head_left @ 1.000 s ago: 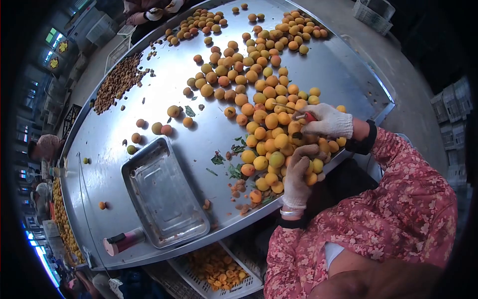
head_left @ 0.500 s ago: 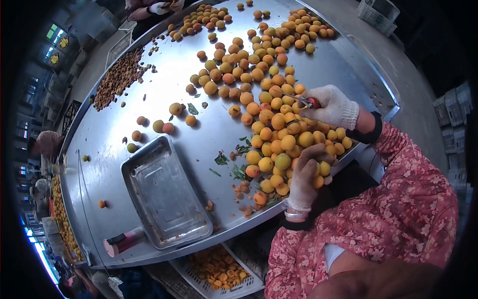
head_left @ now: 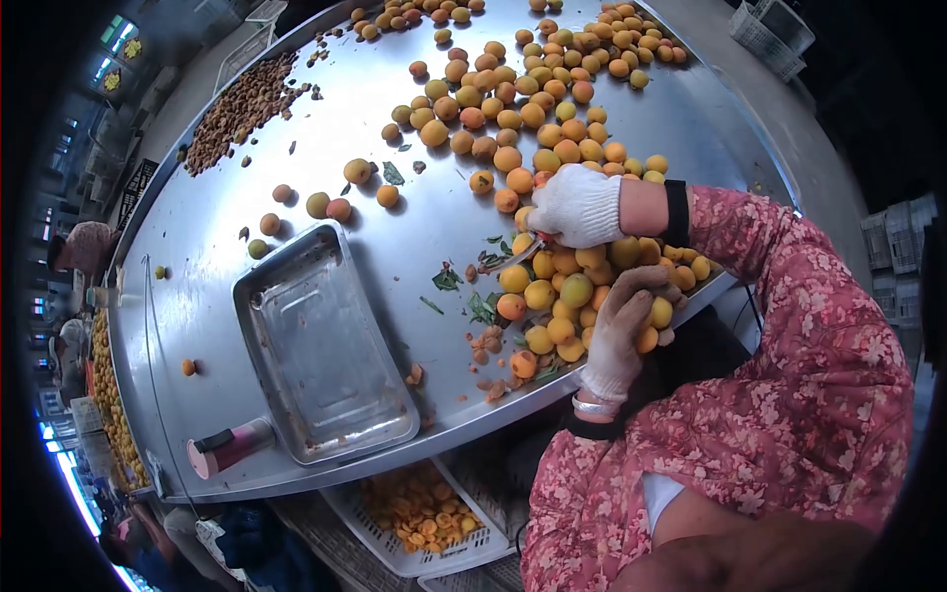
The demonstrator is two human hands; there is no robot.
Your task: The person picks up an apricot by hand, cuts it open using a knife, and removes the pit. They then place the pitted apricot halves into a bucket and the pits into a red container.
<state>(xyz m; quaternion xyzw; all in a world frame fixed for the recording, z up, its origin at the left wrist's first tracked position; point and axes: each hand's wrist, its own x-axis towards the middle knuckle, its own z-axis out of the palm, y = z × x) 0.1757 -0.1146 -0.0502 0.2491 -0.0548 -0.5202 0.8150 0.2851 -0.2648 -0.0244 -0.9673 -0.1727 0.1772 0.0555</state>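
My right hand [head_left: 577, 205], in a white knitted glove, is closed around a red-handled tool with a narrow metal blade [head_left: 515, 257]. The blade points left and down, low over the near side of a pile of apricots [head_left: 592, 259]. My left hand [head_left: 617, 331], in a stained glove, is at the table's near edge beside the pile. Its fingers curl around an apricot [head_left: 661, 313], with another apricot [head_left: 646, 340] just below it. Green leaf scraps [head_left: 481, 308] and brownish fruit bits [head_left: 486, 343] lie left of the pile.
A shallow metal tray [head_left: 326, 345] sits on the metal table [head_left: 197, 296], with a pink cylindrical object [head_left: 229, 449] beside it. A heap of pits [head_left: 237, 113] lies far left. Below the edge, a white crate [head_left: 375, 548] holds split apricots. Other people are at the left.
My right hand has moved left and nearer with the tool, its blade now lower and pointing down-left. My left hand stays by the same apricots. The whole view has shifted slightly.
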